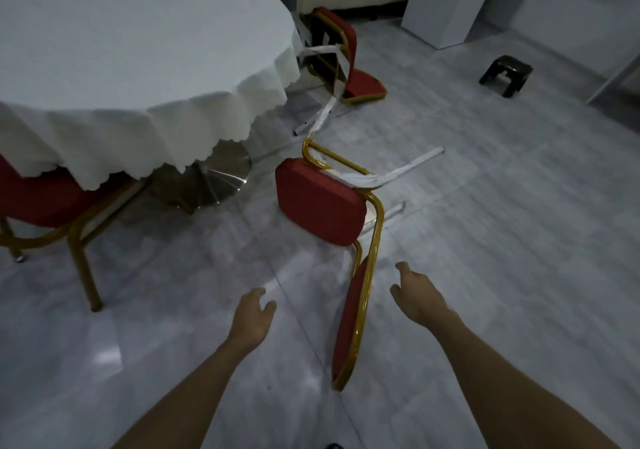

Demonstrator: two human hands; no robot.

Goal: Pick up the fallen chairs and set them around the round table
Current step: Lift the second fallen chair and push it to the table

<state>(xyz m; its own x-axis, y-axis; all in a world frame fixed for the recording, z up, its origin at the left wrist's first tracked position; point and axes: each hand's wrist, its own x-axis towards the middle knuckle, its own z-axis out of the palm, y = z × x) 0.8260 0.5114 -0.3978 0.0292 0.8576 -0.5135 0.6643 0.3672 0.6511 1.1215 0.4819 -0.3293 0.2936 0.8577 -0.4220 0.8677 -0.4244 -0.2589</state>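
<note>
"What are your hands doing?"

"My left hand (254, 313) and right hand (420, 298) are open and empty, one on each side of the fallen chair (325, 202), so I can grab its gold back."

"Is there room?"

"Yes, bare floor (502, 206) beside the round table (138, 50). Another chair (349, 64) lies farther off."

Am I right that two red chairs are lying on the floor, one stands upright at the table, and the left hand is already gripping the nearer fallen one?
Not quite. In the head view the left hand is open and grips nothing; it hovers beside the nearer fallen chair, as does the right hand. The rest holds: a second fallen chair lies beyond, and an upright chair stands at the round table.
</note>
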